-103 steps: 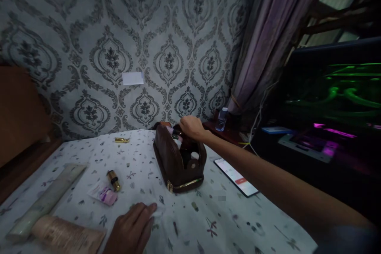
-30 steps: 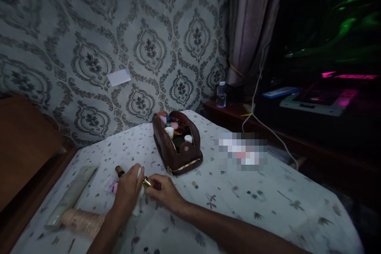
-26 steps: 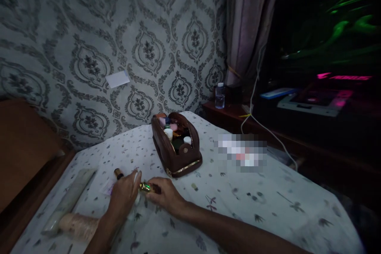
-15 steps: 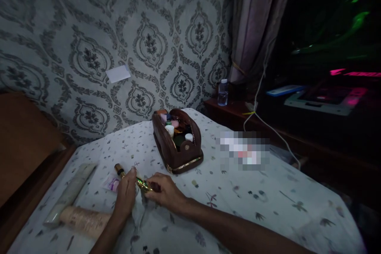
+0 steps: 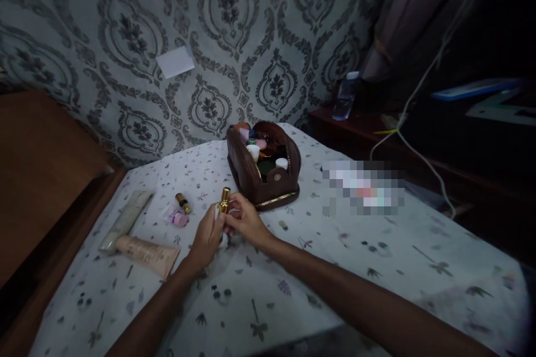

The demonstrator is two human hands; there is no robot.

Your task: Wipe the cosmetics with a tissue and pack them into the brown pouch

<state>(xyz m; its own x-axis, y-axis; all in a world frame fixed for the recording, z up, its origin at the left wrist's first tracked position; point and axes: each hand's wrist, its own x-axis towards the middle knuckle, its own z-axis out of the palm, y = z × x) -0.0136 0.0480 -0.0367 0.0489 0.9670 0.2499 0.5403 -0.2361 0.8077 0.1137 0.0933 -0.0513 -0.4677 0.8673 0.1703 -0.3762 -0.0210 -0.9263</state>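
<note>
My left hand (image 5: 208, 236) is closed around a shiny gold cosmetic tube (image 5: 225, 201), probably a lipstick, which stands nearly upright between my hands. The fingers of my right hand (image 5: 249, 224) are curled in against the tube's lower part. Some crumpled white tissue or cloth (image 5: 224, 241) shows below my fingers. Just beyond my hands, an open brown cosmetic bag (image 5: 268, 189) holds white-capped jars and other small items. Left of my hands lie a short black-and-gold tube (image 5: 183, 202), a small pink-capped tube (image 5: 176, 216), a beige squeeze tube (image 5: 148, 254) and a pale grey-green tube (image 5: 128, 220).
A white patterned cloth (image 5: 326, 295) covers the surface. A blurred-out object (image 5: 362, 185) lies on the right. Behind it, a water bottle (image 5: 345, 97) stands on a dark red ledge, near a white cable (image 5: 427, 164). A brown board (image 5: 46, 178) rises at left.
The gold tube has gone from slanting to nearly upright as my hands drew together. My left hand has moved away from the black-and-gold tube. The view has tilted down and shifted left.
</note>
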